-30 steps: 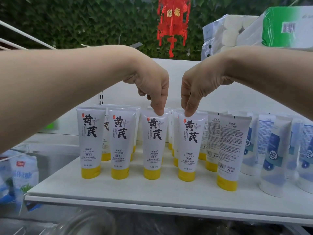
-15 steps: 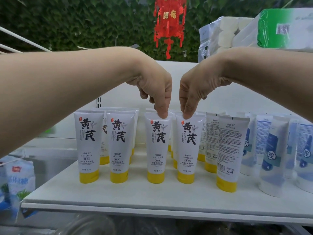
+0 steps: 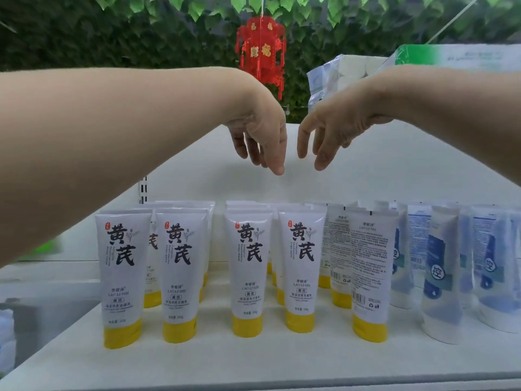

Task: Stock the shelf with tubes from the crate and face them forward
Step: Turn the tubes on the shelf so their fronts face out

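Observation:
Several white tubes with yellow caps stand cap-down in rows on the white shelf (image 3: 253,359). Most of the front row show their black-lettered fronts, among them the third tube (image 3: 248,272) and the fourth tube (image 3: 301,269). The fifth tube (image 3: 369,272) at the right end shows its printed back. My left hand (image 3: 260,139) and my right hand (image 3: 324,136) hang above the third and fourth tubes with fingers loose, clear of them and holding nothing. No crate is in view.
White and blue tubes (image 3: 442,272) stand at the right of the shelf. Packs of paper rolls (image 3: 338,77) and a green-and-white box (image 3: 456,55) lie on top at the back right. A red paper lantern (image 3: 260,52) hangs before a leafy wall.
Both hands have let go of the tops of the third and fourth front tubes and risen above them, fingers now loose. The third tube stands closer to the fourth than a second ago.

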